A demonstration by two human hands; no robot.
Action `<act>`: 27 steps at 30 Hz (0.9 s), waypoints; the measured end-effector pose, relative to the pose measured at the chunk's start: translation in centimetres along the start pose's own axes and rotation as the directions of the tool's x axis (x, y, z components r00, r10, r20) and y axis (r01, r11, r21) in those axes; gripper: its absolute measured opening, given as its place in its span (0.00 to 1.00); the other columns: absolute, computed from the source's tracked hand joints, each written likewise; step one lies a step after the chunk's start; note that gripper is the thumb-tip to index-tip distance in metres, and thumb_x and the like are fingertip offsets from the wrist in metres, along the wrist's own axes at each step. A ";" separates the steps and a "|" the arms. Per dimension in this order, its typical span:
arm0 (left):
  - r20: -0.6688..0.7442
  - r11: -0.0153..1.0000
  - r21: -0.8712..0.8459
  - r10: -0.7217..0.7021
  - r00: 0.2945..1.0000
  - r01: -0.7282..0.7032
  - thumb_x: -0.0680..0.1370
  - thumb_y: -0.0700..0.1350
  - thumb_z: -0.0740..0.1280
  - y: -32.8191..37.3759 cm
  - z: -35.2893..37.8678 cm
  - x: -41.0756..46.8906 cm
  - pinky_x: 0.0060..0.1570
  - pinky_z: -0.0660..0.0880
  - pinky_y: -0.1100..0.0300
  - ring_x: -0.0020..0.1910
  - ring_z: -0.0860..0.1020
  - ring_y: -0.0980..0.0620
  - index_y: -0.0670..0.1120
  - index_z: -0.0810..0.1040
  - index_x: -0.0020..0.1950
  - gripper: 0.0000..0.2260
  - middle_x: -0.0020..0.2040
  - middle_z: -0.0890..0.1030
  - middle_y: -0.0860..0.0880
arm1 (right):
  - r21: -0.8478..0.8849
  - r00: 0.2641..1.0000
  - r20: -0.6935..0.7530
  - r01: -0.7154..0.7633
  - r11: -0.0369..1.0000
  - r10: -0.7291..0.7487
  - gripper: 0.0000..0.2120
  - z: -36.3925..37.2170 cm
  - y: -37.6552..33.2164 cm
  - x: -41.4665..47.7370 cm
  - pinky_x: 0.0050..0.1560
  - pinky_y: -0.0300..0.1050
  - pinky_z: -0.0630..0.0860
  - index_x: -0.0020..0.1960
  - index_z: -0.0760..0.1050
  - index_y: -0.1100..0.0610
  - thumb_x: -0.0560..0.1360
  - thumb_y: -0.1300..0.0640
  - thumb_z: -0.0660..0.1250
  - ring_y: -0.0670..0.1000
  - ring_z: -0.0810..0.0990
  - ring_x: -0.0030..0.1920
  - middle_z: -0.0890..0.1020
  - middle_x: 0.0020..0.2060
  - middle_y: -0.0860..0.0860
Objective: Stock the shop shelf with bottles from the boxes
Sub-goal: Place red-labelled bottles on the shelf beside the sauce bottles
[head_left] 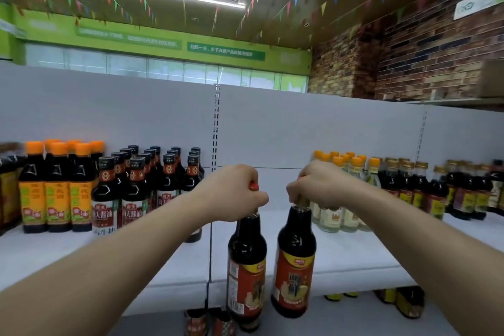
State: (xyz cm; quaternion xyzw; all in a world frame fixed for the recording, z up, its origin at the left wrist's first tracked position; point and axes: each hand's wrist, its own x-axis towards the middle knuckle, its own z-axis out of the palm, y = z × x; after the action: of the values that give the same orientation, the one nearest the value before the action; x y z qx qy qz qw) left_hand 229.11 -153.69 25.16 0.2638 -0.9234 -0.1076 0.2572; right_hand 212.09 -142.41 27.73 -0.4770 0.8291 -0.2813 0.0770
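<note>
White shop shelf runs across the head view before you, backed by a pale panel with a slotted upright, a green banner with white Chinese writing and a brick wall above.

Your left hand curls tight round the neck of the left bottle, a red cap peeping out above the fingers. Your right hand grips the neck of the right bottle the same way. Both dark bottles hang straight down from your fingers, close together but apart, before the shelf's front edge, their bases lower than its lip. Each wears a red and yellow label; the big characters are too blurred to read, and a barcode shows on the left one.

Well left of your left fingers stand dark-capped bottles labelled 海天酱油, and beyond them orange-capped bottles with yellow labels. Just right of your right fingers stand clear bottles with orange caps, then gold-capped dark bottles.

Beyond and below your fingers, between those groups, bare shelf reaches back to the panel.
</note>
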 end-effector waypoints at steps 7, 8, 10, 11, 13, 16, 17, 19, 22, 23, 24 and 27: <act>0.021 1.000 0.019 -0.015 1.000 0.015 0.76 0.51 0.67 -2.1 0.2 3.7 0.33 0.72 0.59 0.34 0.75 0.50 0.45 0.77 0.46 0.09 0.40 0.80 0.48 | 0.005 0.999 -0.008 -0.040 0.999 0.040 0.17 -0.1 -1.3 4.3 0.28 0.43 0.65 0.45 0.82 0.67 0.70 0.52 0.73 0.56 0.68 0.29 0.77 0.31 0.57; 0.023 1.000 0.023 -0.020 1.000 0.019 0.76 0.51 0.67 -2.5 0.3 4.3 0.33 0.72 0.58 0.35 0.76 0.50 0.46 0.77 0.45 0.09 0.40 0.80 0.48 | 0.005 0.999 -0.011 -0.042 0.999 0.042 0.16 0.0 -1.3 4.9 0.28 0.44 0.66 0.45 0.82 0.67 0.70 0.52 0.73 0.56 0.68 0.29 0.77 0.32 0.58; 0.029 0.999 0.028 -0.027 0.999 0.026 0.76 0.51 0.67 -3.3 0.4 5.3 0.34 0.72 0.58 0.38 0.78 0.49 0.46 0.76 0.45 0.09 0.40 0.80 0.48 | 0.013 0.999 -0.008 -0.049 0.999 0.049 0.16 0.5 -1.4 6.0 0.28 0.44 0.66 0.45 0.82 0.66 0.70 0.52 0.73 0.56 0.69 0.29 0.78 0.33 0.58; 0.033 0.999 0.026 -0.031 0.999 0.030 0.76 0.52 0.67 -3.6 0.5 5.9 0.36 0.73 0.56 0.39 0.79 0.48 0.46 0.76 0.45 0.09 0.41 0.81 0.48 | 0.018 0.999 -0.007 -0.052 0.998 0.052 0.16 0.8 -1.4 6.5 0.28 0.43 0.66 0.45 0.82 0.66 0.70 0.52 0.73 0.56 0.69 0.29 0.78 0.33 0.58; 0.039 0.999 0.020 -0.038 0.999 0.038 0.76 0.51 0.67 -4.3 0.7 6.9 0.37 0.74 0.56 0.40 0.80 0.47 0.46 0.77 0.45 0.09 0.42 0.82 0.47 | 0.012 0.998 -0.008 -0.058 0.998 0.059 0.15 1.4 -1.5 7.6 0.27 0.42 0.66 0.45 0.82 0.66 0.70 0.52 0.72 0.56 0.70 0.29 0.79 0.34 0.58; 0.050 0.999 0.023 -0.045 0.998 0.043 0.76 0.51 0.66 -5.2 0.9 8.3 0.36 0.74 0.57 0.38 0.79 0.48 0.47 0.76 0.45 0.08 0.42 0.83 0.47 | -0.012 0.998 -0.012 -0.062 0.998 0.062 0.14 2.2 -1.8 9.0 0.26 0.40 0.66 0.45 0.82 0.65 0.71 0.53 0.72 0.54 0.70 0.27 0.77 0.31 0.57; 0.059 0.999 0.024 -0.047 0.997 0.046 0.77 0.51 0.66 -5.5 1.0 8.8 0.35 0.74 0.58 0.38 0.79 0.48 0.48 0.76 0.46 0.08 0.42 0.83 0.47 | -0.014 0.998 -0.011 -0.063 0.998 0.063 0.14 2.5 -1.9 9.5 0.26 0.40 0.66 0.44 0.82 0.65 0.71 0.53 0.72 0.54 0.70 0.27 0.77 0.30 0.57; 0.076 0.998 0.032 -0.055 0.996 0.053 0.77 0.52 0.66 -5.9 1.2 9.6 0.36 0.74 0.58 0.38 0.79 0.49 0.48 0.76 0.46 0.07 0.42 0.83 0.48 | -0.025 0.998 -0.009 -0.070 0.997 0.070 0.13 3.0 -2.0 10.4 0.28 0.41 0.67 0.42 0.81 0.64 0.71 0.52 0.72 0.54 0.71 0.28 0.77 0.31 0.57; 0.097 0.997 0.043 -0.064 0.993 0.060 0.76 0.51 0.67 -6.6 1.9 10.7 0.38 0.75 0.56 0.39 0.80 0.48 0.48 0.77 0.46 0.07 0.41 0.83 0.49 | -0.048 0.997 -0.006 -0.075 0.996 0.075 0.12 3.9 -2.2 11.7 0.29 0.42 0.68 0.42 0.80 0.63 0.71 0.52 0.72 0.55 0.72 0.29 0.78 0.33 0.57; 0.108 0.997 0.039 -0.069 0.992 0.065 0.76 0.51 0.67 -6.9 2.2 11.0 0.38 0.76 0.55 0.38 0.80 0.48 0.48 0.77 0.46 0.07 0.40 0.84 0.49 | -0.050 0.997 -0.001 -0.077 0.996 0.077 0.12 4.2 -2.2 12.1 0.30 0.43 0.68 0.42 0.80 0.62 0.70 0.53 0.72 0.55 0.72 0.30 0.78 0.33 0.57; 0.116 0.997 0.036 -0.074 0.990 0.071 0.76 0.51 0.66 -7.1 2.4 11.3 0.39 0.77 0.55 0.38 0.80 0.48 0.48 0.76 0.47 0.07 0.40 0.84 0.50 | -0.054 0.997 0.007 -0.079 0.995 0.079 0.12 4.4 -2.2 12.5 0.30 0.43 0.68 0.42 0.80 0.62 0.70 0.53 0.72 0.55 0.72 0.30 0.78 0.33 0.57; 0.112 0.996 0.032 -0.087 0.990 0.084 0.76 0.51 0.67 -7.8 2.9 11.9 0.40 0.78 0.54 0.38 0.80 0.47 0.48 0.76 0.46 0.07 0.42 0.84 0.48 | -0.065 0.996 0.034 -0.080 0.995 0.083 0.11 5.1 -1.9 13.5 0.30 0.43 0.68 0.41 0.80 0.62 0.69 0.53 0.72 0.55 0.71 0.29 0.78 0.33 0.57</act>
State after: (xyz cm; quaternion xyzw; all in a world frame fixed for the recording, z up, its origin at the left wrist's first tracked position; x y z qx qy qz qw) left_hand 222.29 -166.46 25.11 0.3000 -0.9258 -0.1208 0.1959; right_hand 208.31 -156.40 26.45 -0.4500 0.8548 -0.2428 0.0882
